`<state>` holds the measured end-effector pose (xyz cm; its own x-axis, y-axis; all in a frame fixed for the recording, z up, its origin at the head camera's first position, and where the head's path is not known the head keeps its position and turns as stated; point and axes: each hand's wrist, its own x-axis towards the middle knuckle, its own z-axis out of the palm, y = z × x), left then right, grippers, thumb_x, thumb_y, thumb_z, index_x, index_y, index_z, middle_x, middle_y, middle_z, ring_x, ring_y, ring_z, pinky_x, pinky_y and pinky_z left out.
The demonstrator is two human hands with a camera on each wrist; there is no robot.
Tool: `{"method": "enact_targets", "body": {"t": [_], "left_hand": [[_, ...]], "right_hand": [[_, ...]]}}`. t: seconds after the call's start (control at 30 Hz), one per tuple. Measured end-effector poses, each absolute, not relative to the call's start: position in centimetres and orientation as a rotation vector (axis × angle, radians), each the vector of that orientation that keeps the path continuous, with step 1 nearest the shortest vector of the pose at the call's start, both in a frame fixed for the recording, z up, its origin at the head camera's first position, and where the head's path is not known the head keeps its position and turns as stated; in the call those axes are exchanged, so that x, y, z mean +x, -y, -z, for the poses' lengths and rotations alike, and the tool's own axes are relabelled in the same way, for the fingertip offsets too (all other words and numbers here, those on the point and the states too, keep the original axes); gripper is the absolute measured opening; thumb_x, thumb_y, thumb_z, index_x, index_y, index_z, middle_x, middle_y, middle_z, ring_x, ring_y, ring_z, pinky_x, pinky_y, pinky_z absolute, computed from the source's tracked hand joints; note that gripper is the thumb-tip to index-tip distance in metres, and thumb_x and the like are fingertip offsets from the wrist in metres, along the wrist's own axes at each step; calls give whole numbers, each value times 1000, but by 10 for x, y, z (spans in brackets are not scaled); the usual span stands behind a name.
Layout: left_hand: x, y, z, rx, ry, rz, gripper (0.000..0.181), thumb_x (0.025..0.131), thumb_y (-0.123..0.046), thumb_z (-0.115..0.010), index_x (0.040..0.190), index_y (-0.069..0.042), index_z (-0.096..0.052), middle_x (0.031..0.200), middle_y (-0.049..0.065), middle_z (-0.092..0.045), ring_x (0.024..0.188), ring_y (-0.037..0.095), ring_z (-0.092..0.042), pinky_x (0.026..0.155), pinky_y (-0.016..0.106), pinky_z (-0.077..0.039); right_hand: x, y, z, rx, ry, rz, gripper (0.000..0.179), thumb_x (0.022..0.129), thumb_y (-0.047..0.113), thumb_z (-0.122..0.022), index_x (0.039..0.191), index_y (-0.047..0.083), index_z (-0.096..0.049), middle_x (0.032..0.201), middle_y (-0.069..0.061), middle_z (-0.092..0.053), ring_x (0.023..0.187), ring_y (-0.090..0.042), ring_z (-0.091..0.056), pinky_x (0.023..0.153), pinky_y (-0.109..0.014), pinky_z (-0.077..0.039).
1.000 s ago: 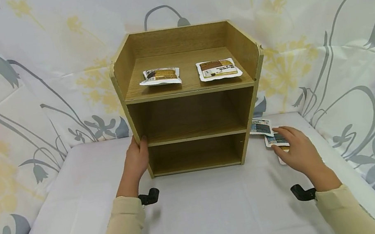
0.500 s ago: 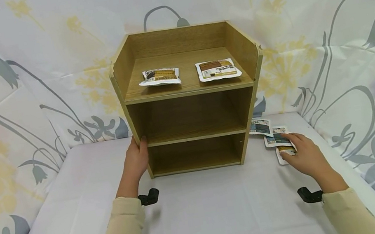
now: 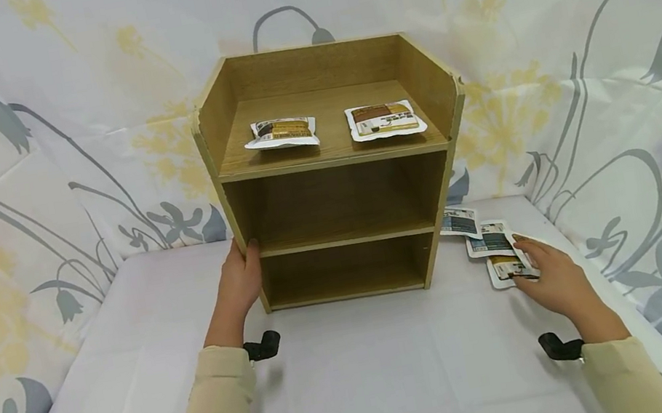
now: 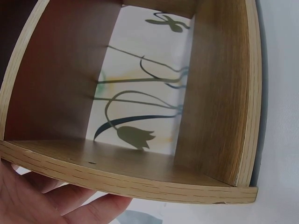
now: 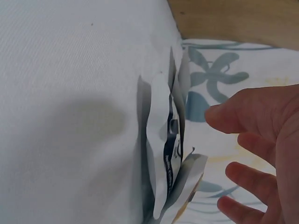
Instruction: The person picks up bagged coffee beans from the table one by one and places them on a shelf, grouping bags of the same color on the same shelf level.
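A wooden shelf unit (image 3: 333,162) with three levels stands on the white cloth. My left hand (image 3: 241,281) grips the edge of its left side panel; in the left wrist view, the fingers lie behind that panel. To the right of the unit, flat food packets overlap: a blue-and-white packet (image 3: 460,221), another blue-labelled packet (image 3: 489,241) and a yellow-brown packet (image 3: 504,267). My right hand (image 3: 560,280) hovers at the near right end of them. In the right wrist view, its thumb and fingers are spread apart, beside a tilted packet (image 5: 189,184).
Two puffy white-edged food packets lie on the top shelf, the left packet (image 3: 283,133) and the right packet (image 3: 385,121). Behind and at the sides hangs a flower-patterned cloth (image 3: 581,81). White cloth (image 3: 361,378) covers the table in front.
My right hand has drawn back right and toward me across the packets, uncovering the blue-labelled and yellow-brown ones. My left hand has stayed on the shelf unit.
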<state>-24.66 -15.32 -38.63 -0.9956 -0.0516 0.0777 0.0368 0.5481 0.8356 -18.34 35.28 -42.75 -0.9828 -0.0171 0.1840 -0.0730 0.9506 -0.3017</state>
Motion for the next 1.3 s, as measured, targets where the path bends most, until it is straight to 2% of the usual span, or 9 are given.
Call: {"method": "enact_targets", "body": {"t": [0.27,0.73,1.0,1.3], "left_hand": [[-246,152,385,26,2691,1464,64,103,-50,-20,154,-11,-19,148,24,-40,129,43,-47,103,60,-40],[-247,153,387,18,2681,1457,63,103,-49,-21,154,-11,-20,147,24,-41,129,43,-48,103,59,-40],[-248,153,388,19,2678,1457,64,103,-50,-21,154,-12,-20,148,23,-41,129,43,-48,103,60,-40],[-249,154,389,9,2673,1465,64,102,-51,-21,153,-12,-21,148,23,-41,130,42,-47,104,60,-39]], "right_hand": [[-184,-364,436,-6,3011,-493,71,81,23,-65,144,6,-37,143,-34,-36,125,-57,-36,91,-72,-36],[-193,-373,445,-32,3069,-498,74,80,10,-60,147,0,-30,143,-37,-33,125,-58,-36,94,-69,-37],[-194,-376,449,-49,3042,-428,60,86,11,-55,143,1,-38,142,-35,-37,121,-59,-40,85,-70,-40],[-190,-373,448,-49,2996,-443,54,89,14,-54,140,0,-43,139,-34,-42,121,-57,-41,91,-68,-38]]}}
